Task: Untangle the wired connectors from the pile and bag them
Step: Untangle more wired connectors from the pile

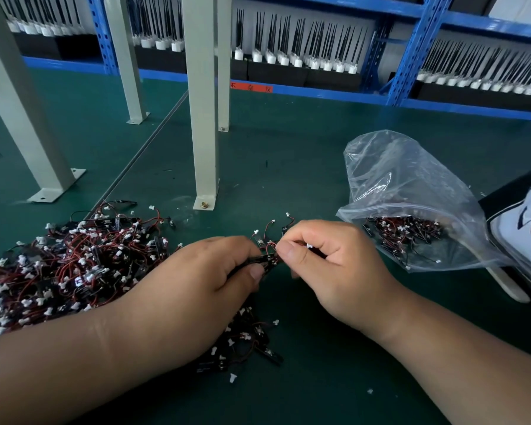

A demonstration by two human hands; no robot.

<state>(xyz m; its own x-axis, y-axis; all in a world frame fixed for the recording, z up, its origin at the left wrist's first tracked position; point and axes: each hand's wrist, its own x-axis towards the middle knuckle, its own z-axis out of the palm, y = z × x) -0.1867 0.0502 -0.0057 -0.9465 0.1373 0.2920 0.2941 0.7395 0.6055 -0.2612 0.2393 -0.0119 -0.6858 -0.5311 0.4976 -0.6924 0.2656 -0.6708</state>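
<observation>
- Green mat [288, 167] covers the bench; grey posts [201, 118] stand on it at twelve o'clock, and blue shelving [411, 59] with rows of black-and-white parts runs behind them.
- Both thumbs nearly meet over the middle of the mat; the left hand [196, 280] pinches a black piece of a small tangle [269, 256] between thumb and curled fingers; the right hand [328, 265] pinches a wire with a white plug from that tangle between thumb and forefinger, its other fingers curled in.
- At nine o'clock from the hands lies the pile [74, 262], touching the left forearm; some more connectors lie at six o'clock, under the left wrist.
- At two o'clock, near the right hand, lies the bag [411, 185], its mouth open toward the hands, with many connectors inside.
- I think the danger is a hard pull; a thin wire could come out of its plug, or the knot could tighten; loose wires may also drag neighbours from the pile.
</observation>
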